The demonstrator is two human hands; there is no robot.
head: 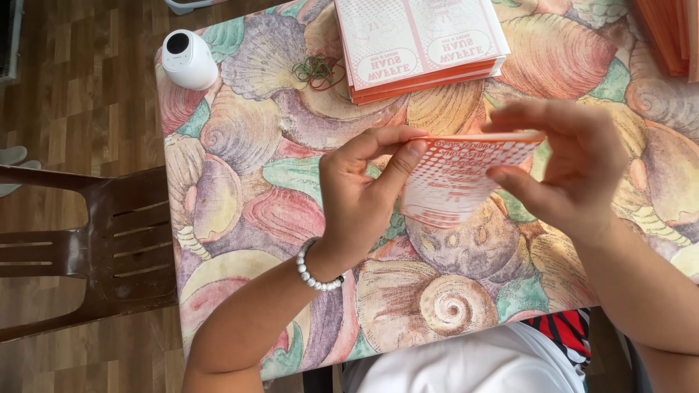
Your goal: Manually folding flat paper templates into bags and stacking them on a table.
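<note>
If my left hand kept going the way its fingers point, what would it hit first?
The left hand points up and right, its fingers already on the orange-and-white patterned paper bag. Beyond that, probably the right hand, though depth is unclear.

head view, steeply down, close

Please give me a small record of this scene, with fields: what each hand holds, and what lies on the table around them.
left hand: left hand pinches the left edge of the orange-and-white printed sheet
right hand: right hand holds the sheet's right edge, above the table
surface: table with seashell-pattern cloth
behind the hands: stack of flat printed sheets; rubber bands beside it
table corner: white round device
far right edge: orange stack, partly out of view
floor side: brown plastic chair
</note>
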